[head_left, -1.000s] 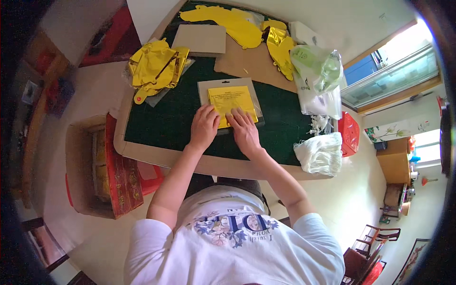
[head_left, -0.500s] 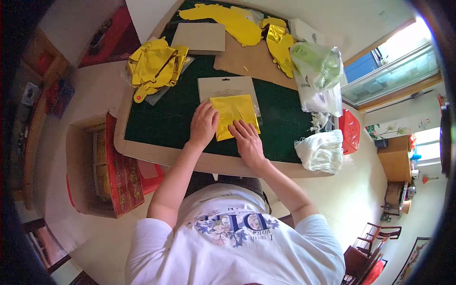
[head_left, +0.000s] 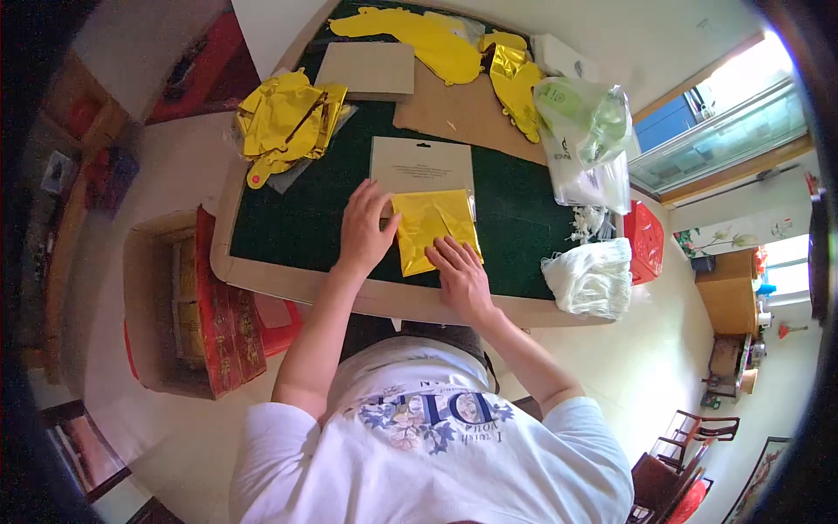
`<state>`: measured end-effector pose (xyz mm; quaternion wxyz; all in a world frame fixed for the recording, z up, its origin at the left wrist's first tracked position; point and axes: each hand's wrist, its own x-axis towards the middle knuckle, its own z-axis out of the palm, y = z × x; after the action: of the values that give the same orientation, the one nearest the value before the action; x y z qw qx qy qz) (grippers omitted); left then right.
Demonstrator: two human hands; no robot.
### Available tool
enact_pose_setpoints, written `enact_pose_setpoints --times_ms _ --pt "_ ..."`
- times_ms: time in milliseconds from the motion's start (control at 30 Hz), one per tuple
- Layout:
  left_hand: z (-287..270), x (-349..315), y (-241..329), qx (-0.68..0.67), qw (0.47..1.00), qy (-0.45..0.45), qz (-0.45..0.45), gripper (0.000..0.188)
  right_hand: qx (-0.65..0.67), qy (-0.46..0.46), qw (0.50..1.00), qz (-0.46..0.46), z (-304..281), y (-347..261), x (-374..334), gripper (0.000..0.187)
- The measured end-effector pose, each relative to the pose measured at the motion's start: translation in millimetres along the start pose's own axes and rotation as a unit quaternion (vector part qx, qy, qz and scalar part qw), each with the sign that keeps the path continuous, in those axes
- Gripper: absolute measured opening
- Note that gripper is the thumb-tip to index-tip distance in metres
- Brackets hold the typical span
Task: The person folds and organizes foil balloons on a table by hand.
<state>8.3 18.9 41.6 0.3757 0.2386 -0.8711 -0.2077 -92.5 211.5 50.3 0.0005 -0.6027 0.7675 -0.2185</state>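
Note:
A square of folded gold foil (head_left: 436,229), which looks like a flattened foil balloon, lies in front of me on the green table top. It overlaps the near part of a pale grey backing card (head_left: 421,164) with a hang slot at its far edge. My left hand (head_left: 364,229) is at the left edges of the card and foil, its fingers curved and the thumb apart from them by the foil. On the foil's near right corner rest the outstretched fingers of my right hand (head_left: 463,278). Neither hand is closed around anything.
A heap of gold foil balloons (head_left: 288,122) lies at the far left, beside a stack of grey cards (head_left: 367,68). Larger gold foil shapes (head_left: 436,48) lie at the back. Clear plastic bags (head_left: 585,140) and a white string bundle (head_left: 589,278) occupy the right edge. A cardboard box (head_left: 166,306) stands left.
The folded foil has slid a little toward me, while the card has shifted slightly away and right. My left hand has moved slightly left; my right hand has come slightly nearer.

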Motion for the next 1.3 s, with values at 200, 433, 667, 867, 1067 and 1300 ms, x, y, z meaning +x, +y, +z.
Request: enact_pose_setpoints --times_ms 200,433,667,867,1067,1300 --pt "-15 -27 -3 -0.016 0.998 -0.016 -0.05 0.014 0.098 -0.046 0.994 -0.021 -20 -6 3 0.049" --pt "-12 -26 0 0.119 0.99 -0.078 -0.015 0.021 -0.005 0.05 0.999 -0.02 17 34 69 0.04" --pt "-16 -27 -6 0.126 0.986 -0.106 0.015 0.026 -0.016 0.04 0.999 -0.013 37 40 70 0.04" --pt "-21 -37 -8 0.113 0.982 -0.141 0.05 0.028 -0.022 0.025 0.999 -0.003 36 38 71 0.04" --pt "-18 -34 -8 0.135 0.982 -0.13 0.029 0.032 -0.013 0.025 1.0 -0.003 38 40 71 0.04" --pt "-14 -30 -8 0.134 0.983 -0.121 0.04 0.031 -0.008 0.028 1.0 -0.004 38 41 72 0.04"
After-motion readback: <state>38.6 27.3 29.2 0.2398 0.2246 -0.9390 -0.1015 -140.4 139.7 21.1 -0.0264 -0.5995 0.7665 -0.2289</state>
